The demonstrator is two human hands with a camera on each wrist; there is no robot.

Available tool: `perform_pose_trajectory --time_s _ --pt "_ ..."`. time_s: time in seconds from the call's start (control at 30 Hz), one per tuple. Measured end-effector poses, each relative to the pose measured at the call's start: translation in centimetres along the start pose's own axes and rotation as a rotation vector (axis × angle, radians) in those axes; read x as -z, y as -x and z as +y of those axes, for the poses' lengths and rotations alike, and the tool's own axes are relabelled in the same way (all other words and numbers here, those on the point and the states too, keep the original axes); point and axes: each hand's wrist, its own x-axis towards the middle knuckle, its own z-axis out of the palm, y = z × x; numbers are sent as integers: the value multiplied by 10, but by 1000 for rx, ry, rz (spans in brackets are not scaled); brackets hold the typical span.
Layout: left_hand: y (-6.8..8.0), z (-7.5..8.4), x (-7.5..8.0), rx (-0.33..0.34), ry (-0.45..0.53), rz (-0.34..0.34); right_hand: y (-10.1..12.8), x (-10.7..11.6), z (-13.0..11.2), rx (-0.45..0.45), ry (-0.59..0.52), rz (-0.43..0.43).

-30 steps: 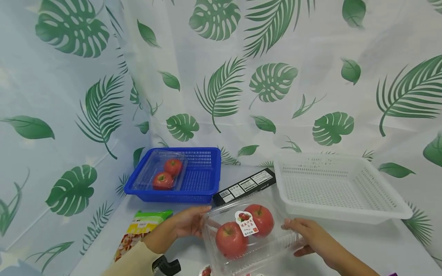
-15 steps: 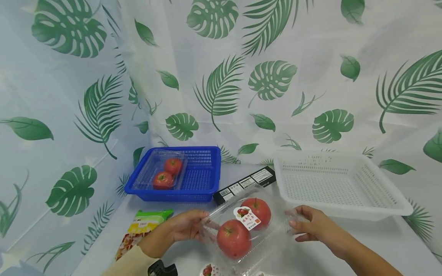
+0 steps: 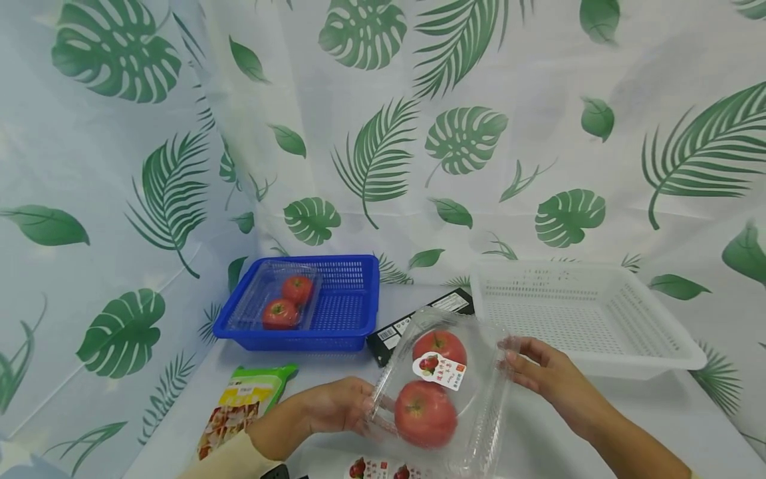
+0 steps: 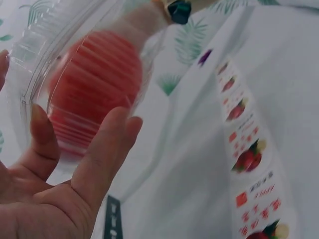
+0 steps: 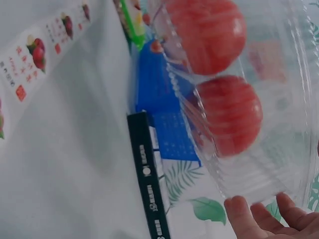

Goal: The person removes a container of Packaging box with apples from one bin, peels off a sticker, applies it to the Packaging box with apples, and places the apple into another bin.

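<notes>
A clear plastic clamshell box (image 3: 479, 399) with two red apples (image 3: 426, 414) inside is held up over the table between both hands. A white apple sticker (image 3: 439, 371) is on its lid. My left hand (image 3: 342, 404) grips the box's near left corner, and in the left wrist view its fingers (image 4: 94, 164) curl against the plastic under an apple. My right hand (image 3: 541, 364) pinches the right edge of the box; the right wrist view has its fingertips (image 5: 238, 209) at the box's end. Below the box lies a strip of apple stickers (image 3: 377, 468).
A blue basket (image 3: 344, 342) at the back left holds another clamshell with two apples. A white basket (image 3: 598, 362) stands at the back right. Between them lies a long black box (image 3: 380, 349). A green and yellow snack bag (image 3: 242, 402) lies at the left.
The clamshell has been turned counterclockwise, so its long side points more away from me. My right hand has shifted up with its edge; more of the sticker strip shows beneath.
</notes>
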Motion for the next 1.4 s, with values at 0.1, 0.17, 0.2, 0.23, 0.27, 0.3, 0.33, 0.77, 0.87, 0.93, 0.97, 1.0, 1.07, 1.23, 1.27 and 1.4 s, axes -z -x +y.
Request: perform_pose_trajectory --time_s 0.1,0.17,0.2,0.23,0.27,0.3,0.33,0.77,0.87,0.93,0.97,1.0,1.07,1.23,1.27,1.4 --pt "-4 -2 -12 -2 33 18 0 -1 -1 43 -29 1" --pt "-7 -3 -19 -13 66 44 1 -2 -2 72 -39 -10" --pt "-9 -3 -23 -17 85 65 1 -2 -4 80 -40 -16" --pt "-12 -4 -27 -26 103 82 1 -3 -5 83 -42 -24" --pt "-14 -5 -31 -36 125 100 1 -3 -7 84 -44 -35" --pt "-17 -6 -34 -46 141 114 1 -4 -9 83 -46 -45" --pt "-20 -8 -37 -55 162 128 1 -4 -10 74 -42 -50" --pt "-50 -7 -60 -178 189 265 9 -7 -33 43 -73 -40" --pt "-57 -4 -61 -185 168 338 10 -3 -34 13 -52 -61" --pt "-63 -2 -62 -193 148 385 9 0 -35 -13 -33 -74" --pt "-65 -1 -63 -198 138 406 8 1 -35 -26 -17 -79" --pt "-67 -1 -63 -203 130 425 7 3 -35 -38 -5 -77" --pt "-73 -1 -64 -213 110 446 5 7 -35 -55 20 -64" --pt "-87 -3 -66 -217 58 435 1 16 -35 -53 70 1" --pt "-90 -3 -66 -212 49 435 0 17 -35 -50 84 16" --pt "-103 -3 -62 -209 33 428 -3 24 -34 -30 138 72"
